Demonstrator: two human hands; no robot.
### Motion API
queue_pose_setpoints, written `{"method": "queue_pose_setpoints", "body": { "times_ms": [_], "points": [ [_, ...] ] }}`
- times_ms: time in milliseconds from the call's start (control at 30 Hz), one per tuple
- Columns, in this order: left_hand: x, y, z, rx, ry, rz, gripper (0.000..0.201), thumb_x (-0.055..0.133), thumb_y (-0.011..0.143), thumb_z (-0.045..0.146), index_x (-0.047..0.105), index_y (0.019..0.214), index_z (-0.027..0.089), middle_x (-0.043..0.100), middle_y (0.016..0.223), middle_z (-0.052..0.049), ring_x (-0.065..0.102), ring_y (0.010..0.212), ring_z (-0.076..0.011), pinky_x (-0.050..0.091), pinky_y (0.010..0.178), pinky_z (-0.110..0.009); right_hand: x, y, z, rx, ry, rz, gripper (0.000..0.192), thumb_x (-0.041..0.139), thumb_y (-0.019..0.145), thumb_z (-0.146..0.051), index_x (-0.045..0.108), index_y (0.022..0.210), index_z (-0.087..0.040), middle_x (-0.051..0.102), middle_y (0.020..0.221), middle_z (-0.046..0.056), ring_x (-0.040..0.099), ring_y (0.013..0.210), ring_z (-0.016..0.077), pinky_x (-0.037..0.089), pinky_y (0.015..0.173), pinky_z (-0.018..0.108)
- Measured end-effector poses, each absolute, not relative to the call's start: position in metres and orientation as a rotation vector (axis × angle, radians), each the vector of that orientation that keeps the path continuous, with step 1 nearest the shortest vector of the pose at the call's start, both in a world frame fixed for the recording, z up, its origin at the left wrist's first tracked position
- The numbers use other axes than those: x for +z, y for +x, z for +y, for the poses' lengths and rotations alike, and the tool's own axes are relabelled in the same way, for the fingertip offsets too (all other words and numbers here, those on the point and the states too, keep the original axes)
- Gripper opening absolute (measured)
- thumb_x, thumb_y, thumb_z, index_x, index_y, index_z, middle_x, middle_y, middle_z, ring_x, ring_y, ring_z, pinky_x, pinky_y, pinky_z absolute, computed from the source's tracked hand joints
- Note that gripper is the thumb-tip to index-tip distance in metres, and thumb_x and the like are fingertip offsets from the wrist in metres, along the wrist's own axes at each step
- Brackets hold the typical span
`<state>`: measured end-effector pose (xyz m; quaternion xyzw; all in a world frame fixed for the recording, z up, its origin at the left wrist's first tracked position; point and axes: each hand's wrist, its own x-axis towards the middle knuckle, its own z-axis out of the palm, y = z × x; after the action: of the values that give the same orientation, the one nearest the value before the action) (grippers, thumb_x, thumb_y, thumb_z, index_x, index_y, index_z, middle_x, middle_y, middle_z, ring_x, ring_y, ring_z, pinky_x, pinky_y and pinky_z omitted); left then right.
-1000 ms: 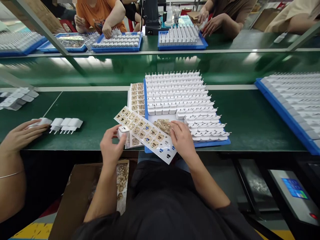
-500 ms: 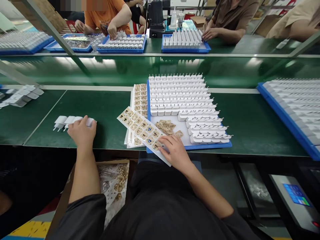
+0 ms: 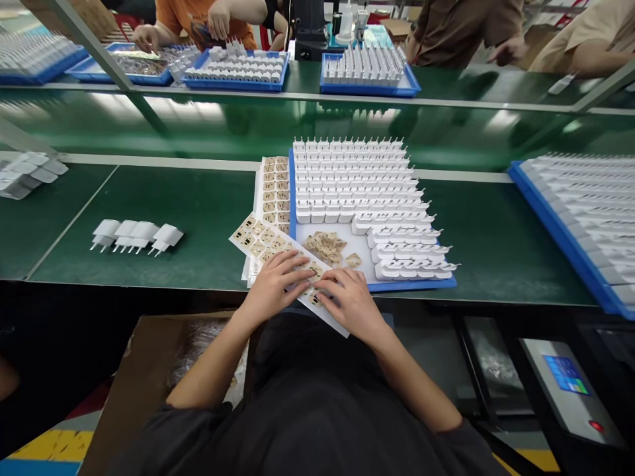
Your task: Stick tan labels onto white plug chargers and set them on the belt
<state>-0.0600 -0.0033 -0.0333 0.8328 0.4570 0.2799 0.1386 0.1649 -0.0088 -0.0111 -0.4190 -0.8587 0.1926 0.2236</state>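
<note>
Both hands: rested flat on one white label sheet (image 3: 258, 243) at the near edge of the green bench (image 3: 198, 205).
Left hand (image 3: 275, 285): fingers spread and laid down on the sheet, gripping nothing.
Right hand (image 3: 350, 301): fingers loosely spread, tips pressed on the near end of the same sheet, gripping nothing; the two hands lay just beside each other.
Sheet: lay at a slant, rows of small tan stickers on it, its far end over a second sheet (image 3: 275, 188) and its right part over the corner of the blue tray (image 3: 417, 284).
Blue tray: stood straight ahead, filled with rows of white plug adapters (image 3: 352, 178); a bare patch at its near left held a small heap of tan pieces (image 3: 327, 246).
Loose adapters (image 3: 136, 236): four lay in a row on the bench, well to the left of the hands.
Far side: other people's hands (image 3: 218, 20) worked over more blue trays (image 3: 370, 82) across the bench.
Right edge: another full tray (image 3: 550, 218) stood partly in view.
</note>
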Motion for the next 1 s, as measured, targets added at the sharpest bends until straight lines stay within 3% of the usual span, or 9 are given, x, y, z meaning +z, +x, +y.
{"method": "queue_pose_setpoints", "body": {
  "times_ms": [167,467,733,867,1000],
  "points": [
    [-0.040,-0.062,0.006,0.857,2.405,1.333,0.023,0.063,0.097,0.030,0.076,0.116,0.025,0.071,0.131,-0.008,0.055,0.135,-0.0318,0.046,0.113,-0.056,-0.013,0.167,-0.001,0.600,-1.043,-2.207,0.009,0.060,0.100,-0.019,0.068,0.096,-0.021,0.073,0.101,0.006,0.062,0.097,0.0232,0.044,0.086,0.039],
    [-0.043,-0.060,0.006,0.870,2.371,1.338,0.025,0.062,0.098,0.031,0.074,0.119,0.025,0.070,0.134,-0.008,0.054,0.137,-0.0319,0.043,0.116,-0.058,-0.015,0.169,0.009,0.417,-1.142,-2.373,0.015,0.067,0.096,-0.024,0.072,0.109,-0.020,0.072,0.106,0.009,0.061,0.099,0.0284,0.045,0.085,0.043],
    [-0.040,-0.056,-0.004,0.880,2.317,1.366,0.023,0.062,0.098,0.032,0.073,0.117,0.025,0.070,0.132,-0.007,0.053,0.138,-0.0302,0.041,0.119,-0.055,-0.016,0.161,0.006,0.577,-1.067,-2.339,0.008,0.062,0.098,-0.019,0.069,0.094,-0.020,0.072,0.098,0.007,0.063,0.094,0.0250,0.046,0.083,0.039],
    [-0.040,-0.056,0.002,0.837,2.323,1.418,0.025,0.059,0.099,0.034,0.073,0.117,0.024,0.070,0.133,-0.008,0.051,0.140,-0.0318,0.040,0.118,-0.057,-0.006,0.171,0.009,0.755,-0.929,-2.052,0.008,0.060,0.099,-0.019,0.065,0.094,-0.022,0.071,0.096,0.006,0.064,0.093,0.0225,0.049,0.085,0.038],
    [-0.031,-0.050,0.014,0.822,2.375,1.485,0.025,0.060,0.098,0.034,0.072,0.119,0.025,0.071,0.129,-0.008,0.055,0.133,-0.0321,0.043,0.113,-0.056,0.008,0.188,0.007,0.820,-0.926,-1.763,0.007,0.061,0.097,-0.019,0.065,0.095,-0.024,0.068,0.091,0.004,0.063,0.086,0.0194,0.051,0.077,0.034]
  ]
}}
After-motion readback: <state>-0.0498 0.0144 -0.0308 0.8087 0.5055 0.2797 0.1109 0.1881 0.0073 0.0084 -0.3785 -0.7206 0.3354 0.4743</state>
